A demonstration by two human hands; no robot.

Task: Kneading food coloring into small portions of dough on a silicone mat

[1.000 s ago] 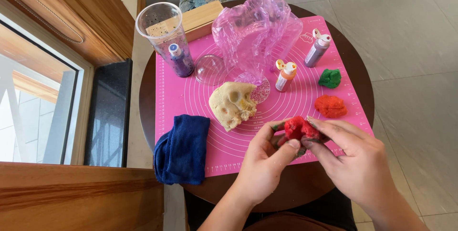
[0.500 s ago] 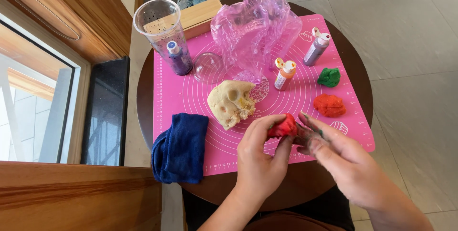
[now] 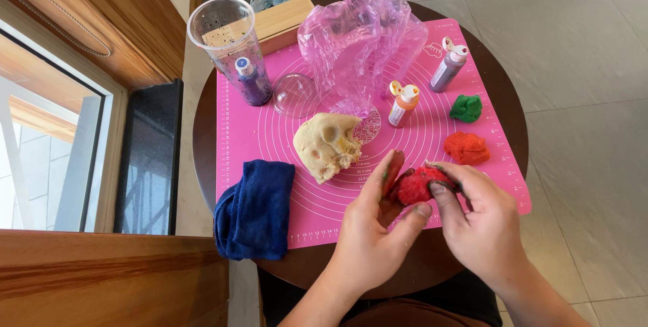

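**Red dough over the table edge, dye everywhere**

We've got the red dough lump [image 3: 420,184] pinched between both hands, left hand [image 3: 375,232] and right hand [image 3: 480,222] both closed on it, held above the near edge of the pink mat [image 3: 270,138]. Risks imo: fingers look dye-stained, so touching the plain dough [image 3: 329,145] or blue cloth [image 3: 255,209] w/ them would smear colour. Loose grip = lump drops off the table.

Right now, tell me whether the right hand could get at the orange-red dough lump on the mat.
Probably yes: the orange-red lump lies just beyond the right hand with bare pink mat between, but that hand is gripping red dough.
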